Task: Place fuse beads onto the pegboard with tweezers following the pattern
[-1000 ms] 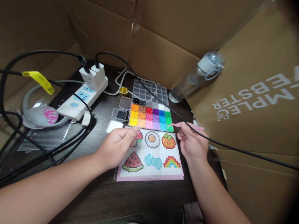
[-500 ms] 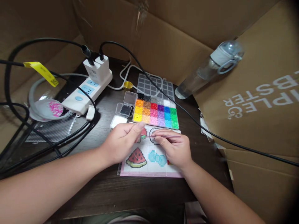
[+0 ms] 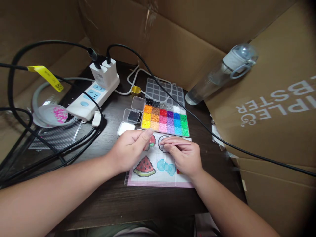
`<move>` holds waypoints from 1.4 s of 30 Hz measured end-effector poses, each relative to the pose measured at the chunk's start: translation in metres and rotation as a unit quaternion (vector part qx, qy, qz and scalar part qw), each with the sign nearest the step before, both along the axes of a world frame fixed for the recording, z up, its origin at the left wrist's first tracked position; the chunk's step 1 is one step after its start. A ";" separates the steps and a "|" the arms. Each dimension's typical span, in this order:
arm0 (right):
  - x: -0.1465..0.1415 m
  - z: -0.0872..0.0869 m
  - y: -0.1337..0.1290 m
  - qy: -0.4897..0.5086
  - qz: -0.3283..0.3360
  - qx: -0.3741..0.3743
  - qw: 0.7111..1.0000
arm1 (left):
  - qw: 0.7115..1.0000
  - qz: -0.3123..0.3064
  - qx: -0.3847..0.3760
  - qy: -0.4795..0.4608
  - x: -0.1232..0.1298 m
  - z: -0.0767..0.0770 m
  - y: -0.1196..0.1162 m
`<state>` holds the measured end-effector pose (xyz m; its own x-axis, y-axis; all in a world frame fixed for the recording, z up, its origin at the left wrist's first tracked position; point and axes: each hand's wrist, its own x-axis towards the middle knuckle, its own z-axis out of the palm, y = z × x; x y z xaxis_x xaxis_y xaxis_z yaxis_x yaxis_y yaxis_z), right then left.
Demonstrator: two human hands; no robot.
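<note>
Over the upper part of a patterned sheet [image 3: 158,181], my right hand [image 3: 185,156] pinches pink tweezers [image 3: 180,144], whose tips point left to a small green piece [image 3: 152,144]. My left hand [image 3: 130,148] is closed, thumb against the fingers, just left of those tips; what it holds, if anything, is hidden. Printed on the sheet are a watermelon slice [image 3: 144,167] and a light blue bow [image 3: 166,167]. Behind the hands lies a sectioned box of coloured beads [image 3: 163,113]. Small boxes of black beads [image 3: 134,116] and white beads [image 3: 126,128] stand to its left.
A power strip [image 3: 92,98] with chargers and looping black cables fills the left side, near a dish of pink beads [image 3: 49,116]. A clear bottle [image 3: 219,75] leans at the back right by cardboard walls [image 3: 177,36]. One cable [image 3: 197,118] crosses above the bead box.
The view has shifted very slightly, so the left-side objects appear a little further right. Both hands and the tweezers keep nearly the same position.
</note>
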<state>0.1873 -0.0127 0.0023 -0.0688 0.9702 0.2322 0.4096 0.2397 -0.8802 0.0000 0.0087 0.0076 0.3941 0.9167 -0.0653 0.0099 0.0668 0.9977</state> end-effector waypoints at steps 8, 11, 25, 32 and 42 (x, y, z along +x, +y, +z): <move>0.001 -0.001 0.000 0.012 -0.016 -0.018 1.000 | 1.000 -0.003 -0.005 0.003 -0.001 -0.001 -0.001; 0.003 -0.001 0.000 0.014 -0.013 -0.021 1.000 | 1.000 -0.005 -0.007 0.001 -0.001 -0.001 -0.001; 0.006 -0.001 0.000 -0.010 -0.027 -0.013 0.999 | 1.000 -0.005 -0.011 -0.005 -0.001 -0.001 -0.001; 0.004 -0.001 0.000 0.003 -0.025 -0.023 0.999 | 1.000 -0.006 -0.015 0.000 0.000 -0.001 -0.001; 0.006 0.001 0.000 0.002 -0.028 -0.037 0.999 | 1.000 -0.006 -0.015 0.004 0.000 0.000 0.000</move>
